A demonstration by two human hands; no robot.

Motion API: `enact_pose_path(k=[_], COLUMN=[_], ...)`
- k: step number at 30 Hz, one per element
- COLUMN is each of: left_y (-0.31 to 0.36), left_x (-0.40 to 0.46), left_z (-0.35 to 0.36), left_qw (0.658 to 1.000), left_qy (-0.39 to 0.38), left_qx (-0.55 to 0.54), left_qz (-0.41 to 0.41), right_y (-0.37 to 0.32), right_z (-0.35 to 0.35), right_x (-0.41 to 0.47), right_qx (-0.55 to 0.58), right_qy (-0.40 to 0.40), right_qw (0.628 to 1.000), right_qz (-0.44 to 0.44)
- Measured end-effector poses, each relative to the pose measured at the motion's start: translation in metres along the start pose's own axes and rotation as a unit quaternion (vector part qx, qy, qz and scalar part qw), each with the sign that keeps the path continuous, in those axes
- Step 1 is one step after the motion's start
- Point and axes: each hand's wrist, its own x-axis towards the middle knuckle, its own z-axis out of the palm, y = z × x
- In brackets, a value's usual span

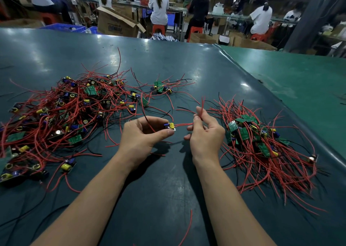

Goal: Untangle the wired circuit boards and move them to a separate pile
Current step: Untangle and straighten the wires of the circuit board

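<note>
Left hand [142, 133] at frame centre, fingers pinching small circuit board [170, 127] with yellow capacitor; right hand [205, 131] fingers grasping its red wires [201, 107]; tangled heap [61, 111] left, sorted pile [262, 141] right.

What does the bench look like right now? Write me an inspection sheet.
Surface: dark green mat.
Job's things: tangled pile on the left; sorted pile on the right; one circuit board held.
Clutter: loose red wire near the front edge.
Hands: left hand grips the board; right hand pinches its red wires.
Cables: nothing seen beyond the boards' wires.
Surroundings: seated workers, cardboard box.
</note>
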Motion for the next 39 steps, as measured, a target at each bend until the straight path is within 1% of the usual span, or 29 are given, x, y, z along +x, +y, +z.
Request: enact_pose_path(k=[2, 6, 8, 12, 14, 16, 19, 22, 23, 24, 29, 32, 36, 39], left_y=[0.001, 0.002, 0.002, 0.002, 0.002, 0.002, 0.002, 0.003, 0.003, 0.004, 0.006, 0.007, 0.007, 0.007], left_x=[0.000, 0.000, 0.000, -0.001, -0.002, -0.001, -0.002, -0.002, -0.001, -0.001, -0.003, -0.004, -0.005, -0.006], left_z=[0.000, -0.002, -0.002, 0.000, 0.000, -0.001, -0.002, 0.000, 0.000, 0.000, 0.000, 0.000, 0.001, 0.002], left_qw=[1.000, 1.000, 1.000, 1.000, 1.000, 1.000, 1.000, 1.000, 0.999, 0.999, 0.999, 1.000, 1.000, 1.000], left_qy=[0.001, 0.006, 0.002, -0.010, -0.012, -0.007, -0.003, 0.008, 0.014, 0.018, 0.012, 0.002, 0.000, -0.007], left_qx=[-0.001, -0.008, -0.012, -0.008, -0.004, -0.005, -0.013, -0.025, -0.034, -0.041, -0.039, -0.028, -0.028, -0.018], left_qz=[-0.001, -0.003, -0.006, -0.005, -0.003, -0.004, -0.008, -0.009, -0.011, -0.013, -0.016, -0.011, -0.009, -0.004], right_y=[0.000, -0.002, -0.003, -0.005, -0.006, -0.007, -0.010, -0.011, -0.010, -0.010, -0.008, -0.008, -0.007, -0.008], right_z=[0.000, -0.003, -0.004, -0.004, -0.005, -0.005, -0.004, -0.005, -0.005, -0.006, -0.012, -0.014, -0.016, -0.017], right_x=[0.000, 0.003, 0.004, 0.004, 0.003, 0.002, -0.001, -0.004, -0.004, -0.004, 0.005, 0.009, 0.012, 0.012], right_qx=[-0.003, 0.050, 0.059, 0.025, 0.025, 0.052, 0.091, 0.084, 0.081, 0.078, 0.072, 0.079, 0.097, 0.064], right_qy=[0.005, 0.039, 0.053, 0.068, 0.072, 0.059, -0.002, -0.077, -0.084, -0.076, 0.041, 0.095, 0.129, 0.134], right_qw=[1.000, 0.997, 0.996, 0.997, 0.997, 0.997, 0.995, 0.992, 0.992, 0.993, 0.996, 0.992, 0.987, 0.989], right_qz=[-0.007, 0.042, 0.051, 0.003, -0.016, -0.003, 0.044, 0.059, 0.053, 0.045, 0.016, 0.010, 0.024, 0.004])
